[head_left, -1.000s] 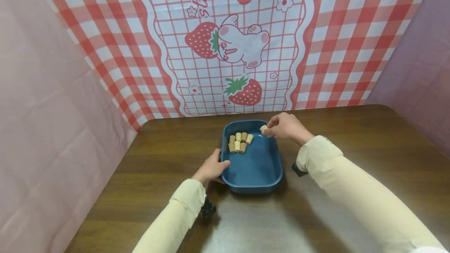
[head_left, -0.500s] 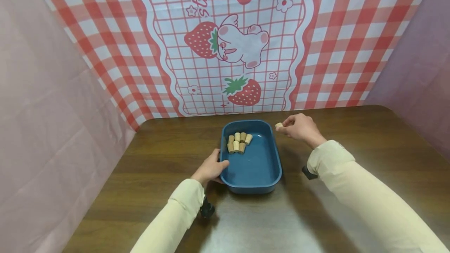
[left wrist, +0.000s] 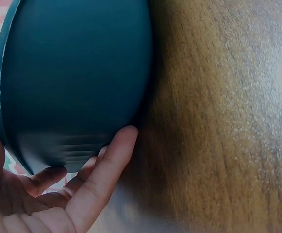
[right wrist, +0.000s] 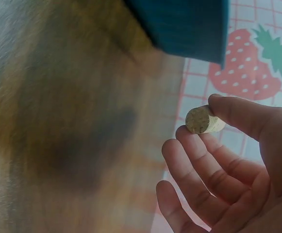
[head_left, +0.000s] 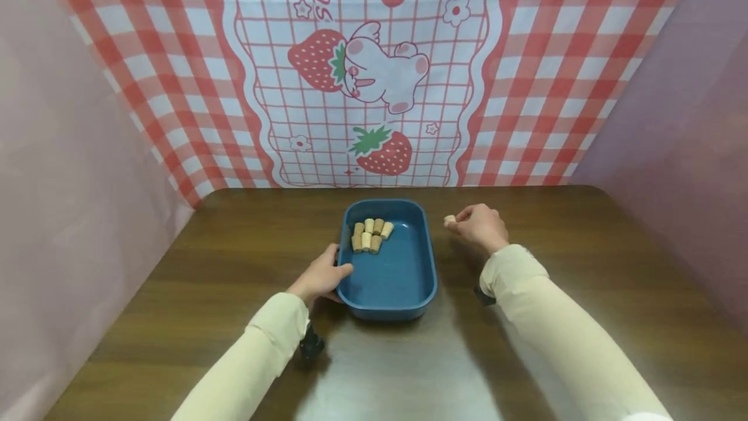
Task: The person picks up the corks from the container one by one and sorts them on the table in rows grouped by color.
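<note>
A deep blue rectangular tray [head_left: 391, 278] stands on the wooden table. My left hand [head_left: 320, 275] grips its left side, the thumb over the rim and the fingers [left wrist: 102, 179] against the outer wall. Several tapered corks [head_left: 366, 241] lie in two rows in the tray's back left part, some paler than others. Just right of the tray, my right hand [head_left: 482, 227] pinches one pale cork [right wrist: 199, 120] between thumb and fingertips, above the table. In the right wrist view the cork's speckled end face shows, with the other fingers loosely spread below.
Behind the table's back edge hangs a red-and-white checked cloth [head_left: 537, 115] with strawberries printed on it. Pink cloth [head_left: 76, 180] closes off the left side, purplish cloth [head_left: 672, 148] the right. Bare wood [head_left: 555, 232] shows right of the right hand.
My right hand has carried the cork from over the tray's back right corner out past the right rim, then lower. The left hand keeps its grip. The head view has shifted slightly.
</note>
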The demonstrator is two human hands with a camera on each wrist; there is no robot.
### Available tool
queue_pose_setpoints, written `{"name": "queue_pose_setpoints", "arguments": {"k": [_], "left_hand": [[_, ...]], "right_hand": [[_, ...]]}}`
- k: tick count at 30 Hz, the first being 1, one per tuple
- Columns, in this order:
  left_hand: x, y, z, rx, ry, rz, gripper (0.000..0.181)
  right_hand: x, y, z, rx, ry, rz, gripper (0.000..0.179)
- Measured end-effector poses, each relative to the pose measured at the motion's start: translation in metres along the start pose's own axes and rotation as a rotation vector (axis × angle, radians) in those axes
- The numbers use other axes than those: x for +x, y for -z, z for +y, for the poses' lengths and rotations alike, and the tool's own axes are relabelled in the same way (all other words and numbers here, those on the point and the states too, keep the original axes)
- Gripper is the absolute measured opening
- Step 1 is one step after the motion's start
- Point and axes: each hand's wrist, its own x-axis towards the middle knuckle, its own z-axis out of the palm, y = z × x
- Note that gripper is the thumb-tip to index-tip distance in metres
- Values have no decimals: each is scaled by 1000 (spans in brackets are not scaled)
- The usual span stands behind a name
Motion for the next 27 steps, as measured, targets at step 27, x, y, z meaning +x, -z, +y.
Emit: {"name": "queue_pose_setpoints", "arguments": {"k": [27], "left_hand": [[-3,0,-1,-9,-1,25,51]], "right_hand": [[12,-23,4,-111,-86,2,39]]}}
